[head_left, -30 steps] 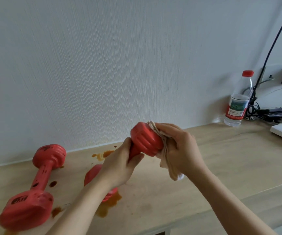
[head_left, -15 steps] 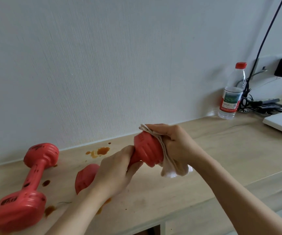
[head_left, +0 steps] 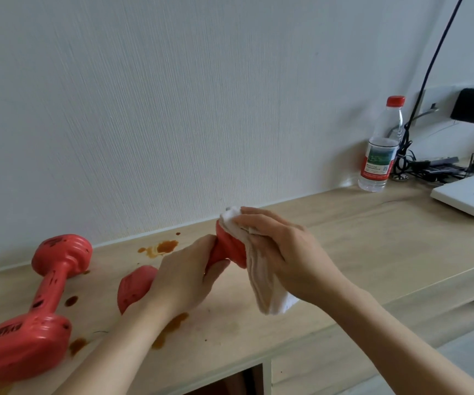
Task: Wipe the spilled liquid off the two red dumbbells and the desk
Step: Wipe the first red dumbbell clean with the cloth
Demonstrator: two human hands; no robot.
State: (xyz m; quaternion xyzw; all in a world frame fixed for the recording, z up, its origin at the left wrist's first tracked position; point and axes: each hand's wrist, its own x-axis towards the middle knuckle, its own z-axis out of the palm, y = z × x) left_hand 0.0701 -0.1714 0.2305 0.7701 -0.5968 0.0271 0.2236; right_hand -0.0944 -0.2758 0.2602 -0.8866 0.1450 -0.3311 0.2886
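Home desk (head_left: pixel 372 223), water bottle (head_left: pixel 379 155), cables (head_left: pixel 429 166)

Left hand (head_left: pixel 184 277) grips dumbbell (head_left: pixel 227 249); right hand (head_left: pixel 284 252) presses cloth (head_left: pixel 261 275) on it.

My left hand (head_left: pixel 184 277) grips the handle of one dumbbell (head_left: pixel 230 246) over the desk (head_left: pixel 372 252), its far head tilted up to the right, its near head low at the left of my wrist. My right hand (head_left: pixel 284 252) presses a cloth (head_left: pixel 261 277) against that far head, and the cloth hangs down below my palm. The other dumbbell (head_left: pixel 42 306) lies on the desk well to the left, one head near the wall (head_left: pixel 173 95), the other near the front edge. Spilled patches (head_left: pixel 161 248) sit behind my left hand; more lie beneath my left forearm and beside the lying dumbbell. Far right, a bottle (head_left: pixel 379 149) stands against the wall, with cables (head_left: pixel 429 166) just to its right and a flat box (head_left: pixel 472 195) in front of them.
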